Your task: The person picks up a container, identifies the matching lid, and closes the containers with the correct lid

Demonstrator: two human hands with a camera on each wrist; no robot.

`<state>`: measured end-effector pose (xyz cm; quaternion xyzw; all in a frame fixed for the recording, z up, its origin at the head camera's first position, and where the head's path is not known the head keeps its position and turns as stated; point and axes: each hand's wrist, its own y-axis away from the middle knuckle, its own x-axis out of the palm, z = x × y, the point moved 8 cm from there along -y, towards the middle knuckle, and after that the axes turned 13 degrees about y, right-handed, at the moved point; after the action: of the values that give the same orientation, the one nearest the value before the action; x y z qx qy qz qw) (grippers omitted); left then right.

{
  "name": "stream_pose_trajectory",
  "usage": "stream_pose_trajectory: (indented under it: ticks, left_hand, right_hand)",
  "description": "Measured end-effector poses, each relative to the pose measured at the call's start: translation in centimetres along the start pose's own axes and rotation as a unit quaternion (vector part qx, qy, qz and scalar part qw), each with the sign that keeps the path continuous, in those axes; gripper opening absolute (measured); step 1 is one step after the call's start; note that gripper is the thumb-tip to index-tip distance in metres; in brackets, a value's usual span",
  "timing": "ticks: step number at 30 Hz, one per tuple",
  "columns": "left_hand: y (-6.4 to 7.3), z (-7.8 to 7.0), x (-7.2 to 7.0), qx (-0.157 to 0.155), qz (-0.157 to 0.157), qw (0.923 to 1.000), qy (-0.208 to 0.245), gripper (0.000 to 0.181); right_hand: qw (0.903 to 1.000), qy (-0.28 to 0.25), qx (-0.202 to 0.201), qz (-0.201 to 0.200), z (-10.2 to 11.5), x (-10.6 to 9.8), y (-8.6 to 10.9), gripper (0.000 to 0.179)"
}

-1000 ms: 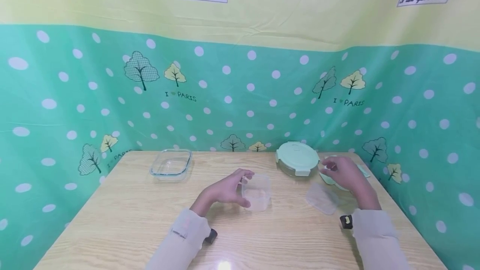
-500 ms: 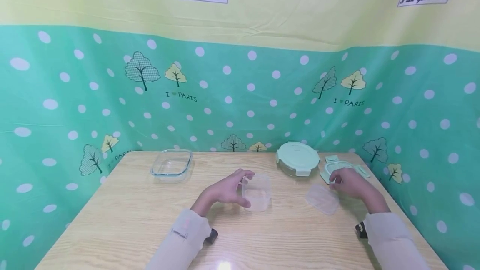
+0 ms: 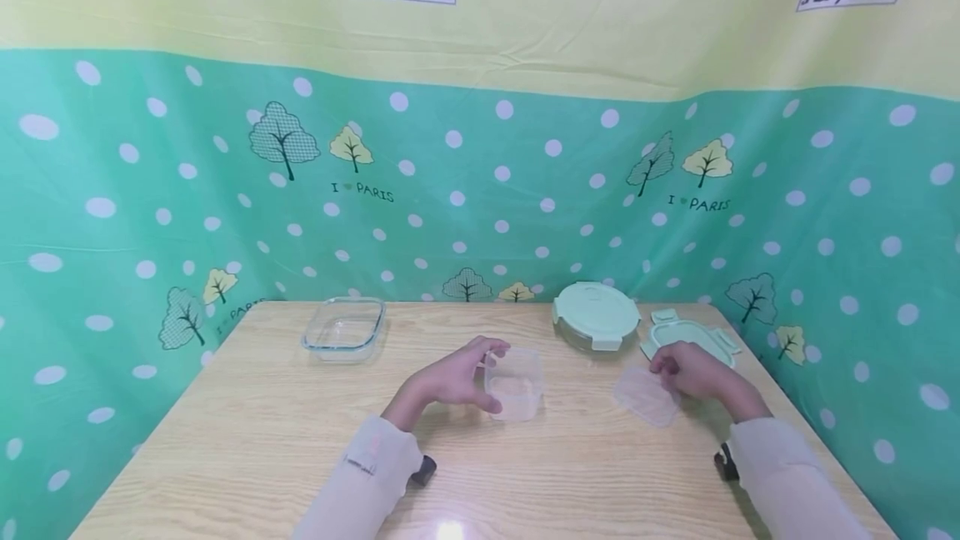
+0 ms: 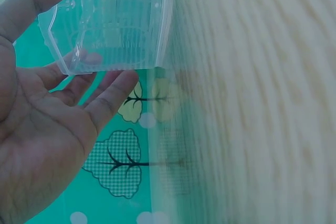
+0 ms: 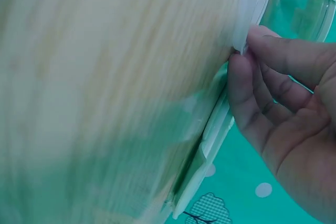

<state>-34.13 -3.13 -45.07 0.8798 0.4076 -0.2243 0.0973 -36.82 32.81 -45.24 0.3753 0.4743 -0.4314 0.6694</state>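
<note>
A small clear plastic food container point(image 3: 519, 390) stands mid-table, and my left hand point(image 3: 456, 377) holds it from the left. The left wrist view shows the thumb on one side of the container point(image 4: 118, 30) and fingertips at the other. Over on the right, my right hand point(image 3: 696, 370) pinches the corner of a thin, clear plastic lid point(image 3: 643, 398). Thumb and forefinger meet on that lid's edge point(image 5: 255, 3) in the right wrist view. Just beyond this hand lies a mint-green clip lid point(image 3: 686, 332), partly covered by it.
A round glass container with a mint-green lid point(image 3: 597, 312) stands at the back right. An open glass container point(image 3: 343, 347) is at the back left. The wooden table point(image 3: 300, 448) meets a green dotted curtain point(image 3: 420, 215) behind it.
My right hand has moved down from the green clip lid to the clear lid and now pinches its corner, which has lifted slightly. My left hand stays on the container.
</note>
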Motion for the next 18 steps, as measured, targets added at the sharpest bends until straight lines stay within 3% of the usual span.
stream_pose_trajectory:
  ticks: [10, 18]
  left_hand:
    - [-0.1, -0.1, -0.1, 0.003, 0.001, 1.0000, -0.003, 0.095]
    - [-0.1, 0.2, 0.0, -0.001, 0.000, 1.0000, 0.000, 0.096]
  right_hand:
    - [0.9963, -0.052, -0.068, -0.009, 0.2, -0.5, 0.1, 0.013]
    - [0.9961, -0.043, -0.075, -0.017, 0.5, -2.0, 0.1, 0.013]
